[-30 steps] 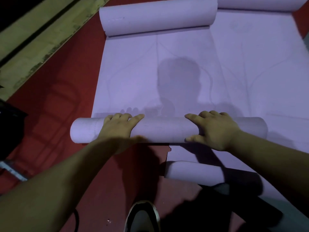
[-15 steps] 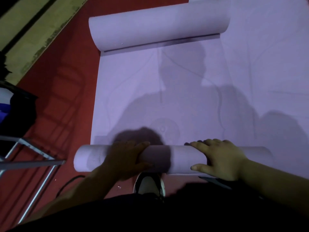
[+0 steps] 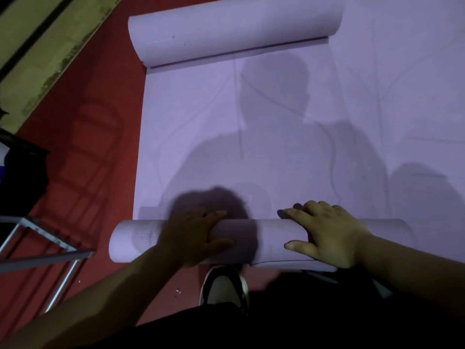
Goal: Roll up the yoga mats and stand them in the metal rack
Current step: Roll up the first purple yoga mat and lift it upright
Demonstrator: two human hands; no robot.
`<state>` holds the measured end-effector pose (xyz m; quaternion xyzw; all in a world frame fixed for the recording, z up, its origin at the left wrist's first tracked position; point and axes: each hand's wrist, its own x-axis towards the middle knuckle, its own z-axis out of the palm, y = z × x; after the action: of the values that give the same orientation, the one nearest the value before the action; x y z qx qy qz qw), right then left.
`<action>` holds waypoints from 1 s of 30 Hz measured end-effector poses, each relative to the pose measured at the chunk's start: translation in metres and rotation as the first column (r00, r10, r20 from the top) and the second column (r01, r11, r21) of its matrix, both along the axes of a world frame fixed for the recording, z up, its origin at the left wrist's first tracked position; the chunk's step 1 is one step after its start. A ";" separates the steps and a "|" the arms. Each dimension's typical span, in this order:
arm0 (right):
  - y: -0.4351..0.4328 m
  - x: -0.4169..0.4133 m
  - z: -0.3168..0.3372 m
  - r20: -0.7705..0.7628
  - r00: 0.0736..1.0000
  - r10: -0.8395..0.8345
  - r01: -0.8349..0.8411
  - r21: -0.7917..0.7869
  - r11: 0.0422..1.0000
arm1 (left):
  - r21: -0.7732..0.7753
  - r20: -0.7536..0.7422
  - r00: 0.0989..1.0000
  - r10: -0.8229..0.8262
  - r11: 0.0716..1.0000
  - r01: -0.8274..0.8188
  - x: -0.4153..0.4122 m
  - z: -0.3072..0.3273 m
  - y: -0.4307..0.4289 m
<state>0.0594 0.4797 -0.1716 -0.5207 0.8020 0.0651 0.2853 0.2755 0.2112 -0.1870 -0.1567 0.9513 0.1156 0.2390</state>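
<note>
Seen from above, a person is rolling a purple yoga mat [image 3: 251, 147] away from themselves over a red floor [image 3: 88, 122]. The left hand [image 3: 198, 238] and right hand [image 3: 327, 238] are lying spread across the roll [image 3: 264, 240], pressing rather than gripping, just as a second ago. The roll is looking slightly fatter now, so rolling is advancing. A metal rack [image 3: 45, 250] is coming into view at the left, well apart. A long flat stretch is remaining before the curled far end [image 3: 234, 28].
</note>
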 end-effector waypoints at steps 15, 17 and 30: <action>-0.016 -0.004 -0.006 0.073 0.995 -0.072 0.071 0.021 0.997 | -0.120 -0.215 0.975 -0.053 0.992 0.027 0.005 0.000 0.020; -0.017 -0.004 -0.007 0.068 0.995 -0.073 0.071 0.032 0.997 | -0.144 -0.230 0.970 -0.074 0.989 0.041 0.004 -0.002 0.020; -0.039 -0.034 -0.002 0.227 0.954 -0.198 0.197 0.024 0.980 | -0.049 -0.031 0.999 -0.017 0.999 0.016 -0.033 -0.008 -0.012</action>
<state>0.0251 0.4402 -0.1736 -0.4417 0.8119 -0.0235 0.3810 0.2428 0.1991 -0.1948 -0.1528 0.9588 0.0927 0.2210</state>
